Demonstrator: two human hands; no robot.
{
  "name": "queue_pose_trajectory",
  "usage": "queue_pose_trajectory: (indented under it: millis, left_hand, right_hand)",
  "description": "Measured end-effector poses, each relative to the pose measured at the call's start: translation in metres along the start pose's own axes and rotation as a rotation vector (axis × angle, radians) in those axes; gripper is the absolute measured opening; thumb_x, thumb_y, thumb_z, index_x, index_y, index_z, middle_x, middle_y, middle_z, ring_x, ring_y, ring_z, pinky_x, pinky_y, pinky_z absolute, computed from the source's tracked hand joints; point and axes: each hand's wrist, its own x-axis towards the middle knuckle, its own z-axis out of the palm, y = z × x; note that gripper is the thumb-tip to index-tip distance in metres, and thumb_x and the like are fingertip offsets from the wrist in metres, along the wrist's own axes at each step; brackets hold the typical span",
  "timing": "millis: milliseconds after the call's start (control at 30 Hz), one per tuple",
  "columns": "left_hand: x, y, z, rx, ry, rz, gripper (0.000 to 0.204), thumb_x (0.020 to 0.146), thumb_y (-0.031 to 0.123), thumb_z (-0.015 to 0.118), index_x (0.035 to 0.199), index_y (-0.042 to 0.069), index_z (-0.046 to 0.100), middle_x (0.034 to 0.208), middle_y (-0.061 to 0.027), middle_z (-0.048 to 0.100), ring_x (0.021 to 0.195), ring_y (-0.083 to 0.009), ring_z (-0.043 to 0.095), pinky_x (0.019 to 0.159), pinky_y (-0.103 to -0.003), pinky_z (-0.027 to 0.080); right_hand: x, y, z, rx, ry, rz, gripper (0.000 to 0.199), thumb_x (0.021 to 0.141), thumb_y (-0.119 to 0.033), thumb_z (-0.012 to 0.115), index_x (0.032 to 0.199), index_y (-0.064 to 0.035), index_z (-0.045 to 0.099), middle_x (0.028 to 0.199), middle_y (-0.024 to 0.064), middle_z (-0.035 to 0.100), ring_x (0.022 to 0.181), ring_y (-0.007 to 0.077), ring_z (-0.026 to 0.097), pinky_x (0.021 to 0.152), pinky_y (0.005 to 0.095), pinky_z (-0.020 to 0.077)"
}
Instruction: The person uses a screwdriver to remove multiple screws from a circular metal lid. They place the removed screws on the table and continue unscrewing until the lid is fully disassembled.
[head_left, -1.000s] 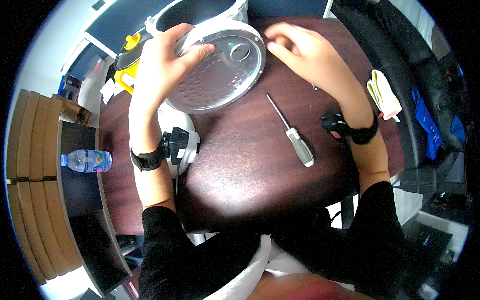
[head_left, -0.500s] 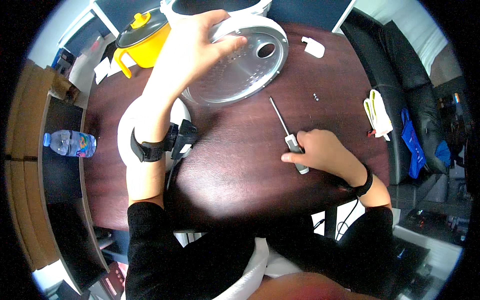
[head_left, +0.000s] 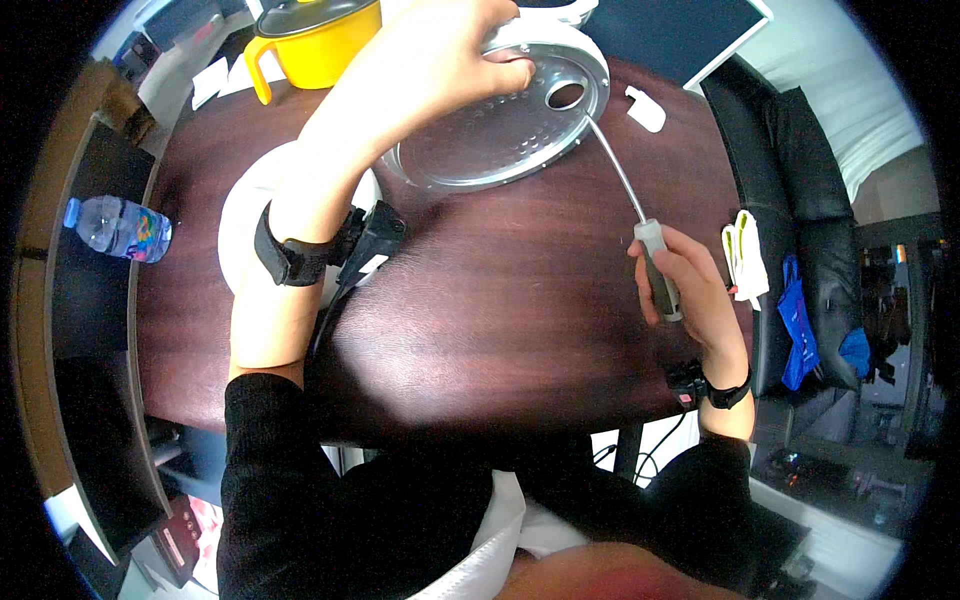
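Shelf (head_left: 95, 330): dark, at the far left, with pale edges
Bottle (head_left: 118, 228): clear, blue-capped, colourful label; lying on its side on the shelf
Paper (head_left: 210, 82): white pieces, at the upper left of the tabletop (head_left: 480, 310), which is dark reddish brown and glossy
White body (head_left: 250, 215): rounded, smooth; on the tabletop, partly hidden by the left forearm
Pot (head_left: 320, 55): yellow, handle to the left; at the far side of the tabletop, cut by the upper edge of the view
Strap (head_left: 285, 255): black, around the left wrist, bearing a black module (head_left: 372, 245)
Left hand (head_left: 460, 60): grasping the lid (head_left: 480, 145) by its upper rim, thumb on the metal face
Lid: white rim, dimpled metal face with one oval hole; tilted, over the far middle of the tabletop; whether its lower edge rests there cannot be told
Screwdriver (head_left: 656, 260): pale and grey handle, long shaft slanting up and left, tip at the lid's rim near the hole; contact cannot be told
White piece (head_left: 646, 110): small, curved; on the tabletop, right of the lid
Right hand (head_left: 700, 290): grasping the screwdriver by its handle, fingers curled around it
Cloth (head_left: 743, 262): white and green, folded; at the right edge of the tabletop
Sofa (head_left: 815, 160): black, beyond that edge
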Motion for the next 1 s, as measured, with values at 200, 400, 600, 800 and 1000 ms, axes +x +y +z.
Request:
queue_pose_trajectory:
  millis: [200,400,600,800,1000]
  left_hand:
    - [0.007,-0.034,0.02,0.203,0.159,0.207,0.039,0.077,0.029,0.074,0.1,-0.001,0.065,0.085,-0.0207,0.067,0.081,-0.0314,0.067,0.074,-0.037,0.05]
    - [0.009,-0.033,0.02,0.268,0.175,0.234,0.04,0.078,0.028,0.072,0.105,-0.001,0.067,0.086,-0.0209,0.068,0.082,-0.032,0.068,0.078,-0.038,0.053]
    - [0.006,-0.031,0.02,0.206,0.182,0.223,0.038,0.078,0.026,0.072,0.102,-0.002,0.065,0.085,-0.021,0.067,0.082,-0.0318,0.067,0.075,-0.038,0.05]
    - [0.004,-0.027,0.019,0.213,0.171,0.193,0.039,0.078,0.027,0.072,0.103,-0.003,0.065,0.085,-0.0217,0.067,0.082,-0.0325,0.067,0.076,-0.038,0.05]
    - [0.002,-0.024,0.018,0.231,0.171,0.189,0.042,0.078,0.029,0.072,0.105,-0.003,0.064,0.086,-0.0225,0.066,0.084,-0.0339,0.066,0.076,-0.039,0.05]
  right_hand:
    - [0.018,-0.022,0.025,0.005,-0.076,-0.174,0.027,0.1,-0.026,0.044,0.103,-0.0017,0.056,0.063,0.0023,0.054,0.047,0.0092,0.051,0.044,0.0227,0.0363]
    - [0.026,-0.028,0.038,0.015,-0.129,-0.18,0.028,0.101,-0.027,0.042,0.101,-0.0023,0.055,0.062,0.0021,0.054,0.046,0.0083,0.05,0.043,0.0222,0.0358]
    - [0.022,-0.029,0.041,0.012,-0.118,-0.203,0.03,0.101,-0.028,0.04,0.101,-0.0009,0.054,0.062,0.0028,0.054,0.044,0.008,0.049,0.042,0.021,0.035]
    - [0.022,-0.028,0.042,0.047,-0.111,-0.179,0.029,0.101,-0.027,0.041,0.101,-0.0008,0.054,0.062,0.0022,0.053,0.044,0.008,0.047,0.041,0.0214,0.0341]
    - [0.019,-0.027,0.043,0.014,-0.072,-0.206,0.03,0.101,-0.027,0.04,0.1,-0.0006,0.055,0.06,0.0019,0.051,0.042,0.0075,0.045,0.04,0.0212,0.0333]
